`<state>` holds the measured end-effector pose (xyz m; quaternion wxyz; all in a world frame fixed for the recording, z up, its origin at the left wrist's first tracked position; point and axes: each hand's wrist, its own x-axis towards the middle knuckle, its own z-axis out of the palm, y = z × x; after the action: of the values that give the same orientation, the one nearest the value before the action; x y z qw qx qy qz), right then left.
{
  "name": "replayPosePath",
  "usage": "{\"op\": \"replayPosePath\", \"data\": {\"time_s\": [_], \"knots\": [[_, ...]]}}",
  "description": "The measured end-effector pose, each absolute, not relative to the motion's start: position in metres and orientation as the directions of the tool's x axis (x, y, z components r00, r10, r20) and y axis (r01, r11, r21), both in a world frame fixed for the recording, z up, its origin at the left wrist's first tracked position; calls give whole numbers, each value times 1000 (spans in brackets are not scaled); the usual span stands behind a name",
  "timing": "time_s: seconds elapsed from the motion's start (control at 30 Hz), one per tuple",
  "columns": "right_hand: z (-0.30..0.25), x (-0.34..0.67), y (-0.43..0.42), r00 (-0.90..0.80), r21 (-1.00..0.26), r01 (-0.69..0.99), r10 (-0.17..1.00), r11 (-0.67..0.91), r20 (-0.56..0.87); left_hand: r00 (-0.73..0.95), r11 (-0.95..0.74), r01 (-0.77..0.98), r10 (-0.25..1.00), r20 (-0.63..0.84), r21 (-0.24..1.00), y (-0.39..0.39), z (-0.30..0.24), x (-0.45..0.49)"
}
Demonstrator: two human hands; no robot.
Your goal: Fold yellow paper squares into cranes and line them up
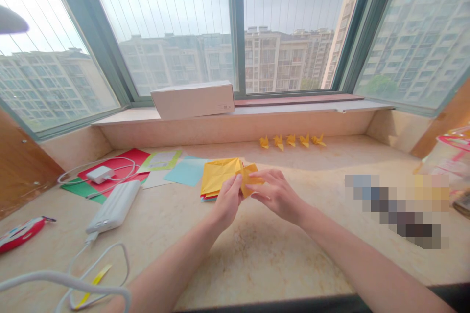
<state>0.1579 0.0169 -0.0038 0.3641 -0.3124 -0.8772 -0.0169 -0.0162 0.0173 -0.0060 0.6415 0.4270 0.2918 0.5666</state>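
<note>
The scene is taken in by a single camera worn on the person's head, by which the counter is looked down upon from above its near edge, and the windows and the buildings outside are faced straight ahead. The left hand and the right hand are viewed from above and behind, at close range near the middle, with the forearms led in from below. A wide sweep is covered, angled side panes being included at both edges.
</note>
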Motion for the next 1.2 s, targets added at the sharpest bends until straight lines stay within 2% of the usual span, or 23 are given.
{"op": "replayPosePath", "data": {"time_s": [0.13, 0.27, 0.43, 0.57, 0.7, 0.87, 1.1, 1.2], "knots": [[-2, 159, 18, -519, -243, 534, 541, 810, 662, 223, 0, -446, 968, 111, 895, 14, -5, -15], [-2, 160, 20, -438, -354, 490, 576, 797, 690, 297, 4, -420, 945, 134, 908, 11, -2, -14], [-4, 155, 18, -312, -523, 393, 645, 756, 698, 281, -5, -381, 952, 121, 925, 8, 0, -14], [-3, 150, 16, -196, -675, 301, 736, 674, 648, 305, -37, -353, 940, 153, 935, 10, 0, -14], [-2, 149, 16, -87, -776, 299, 826, 555, 557, 344, -54, -289, 926, 156, 956, 12, -2, -15], [-6, 151, 17, -76, -745, 367, 816, 557, 573, 317, -63, -274, 936, 152, 960, 12, -3, -15], [-11, 150, 18, -244, -537, 528, 723, 658, 646, 292, -115, -251, 938, 188, 961, 14, -12, -15], [-9, 151, 18, -244, -509, 529, 697, 678, 675, 286, -118, -215, 942, 178, 969, 15, -15, -16]]}}
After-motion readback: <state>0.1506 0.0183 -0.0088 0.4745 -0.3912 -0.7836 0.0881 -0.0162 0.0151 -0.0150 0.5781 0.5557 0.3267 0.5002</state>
